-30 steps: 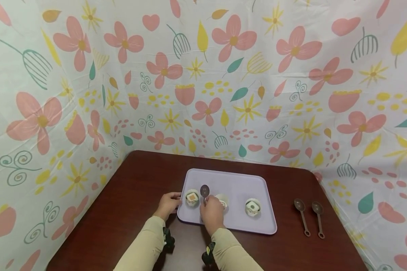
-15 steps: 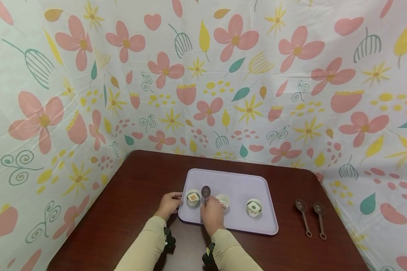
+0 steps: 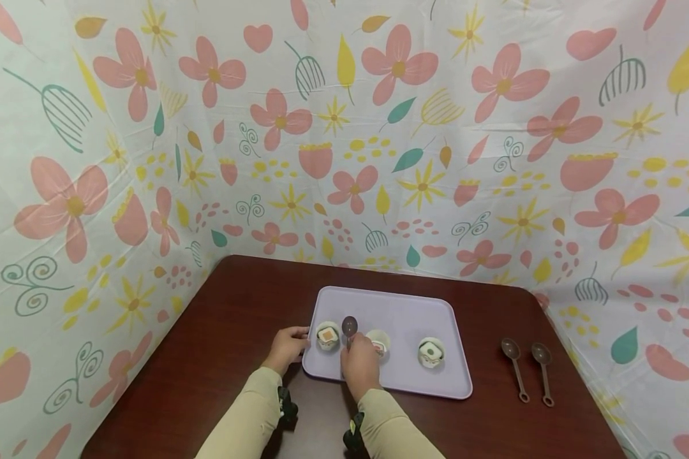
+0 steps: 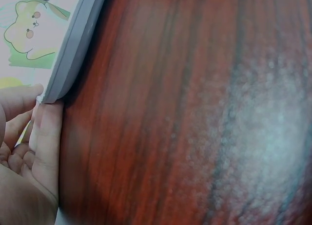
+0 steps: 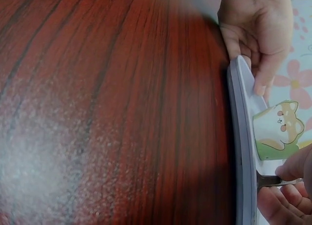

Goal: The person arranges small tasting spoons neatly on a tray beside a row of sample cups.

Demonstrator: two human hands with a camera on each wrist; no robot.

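My left hand (image 3: 287, 349) grips the left edge of a lilac tray (image 3: 402, 309). In the left wrist view its thumb is on the tray's rim (image 4: 80, 54), with fingers below. Over the tray's near side, my right hand (image 3: 360, 366) pinches the handle of a brown spoon (image 3: 349, 326), whose bowl points away from me. The right wrist view shows that handle (image 5: 268, 180) between thumb and fingers, beside a small cup (image 5: 278, 130) with a cartoon animal on it. This left cup (image 3: 328, 336) holds a white square piece with an orange mark. The middle cup (image 3: 380, 339) is partly hidden by my right hand.
At the tray's right stands another small cup (image 3: 431, 352), holding a white piece with a green round mark. Two more brown spoons, a left one (image 3: 514, 366) and a right one (image 3: 543, 373), lie on the dark wooden table (image 3: 252, 287). Floral cloth (image 3: 344, 191) hangs behind.
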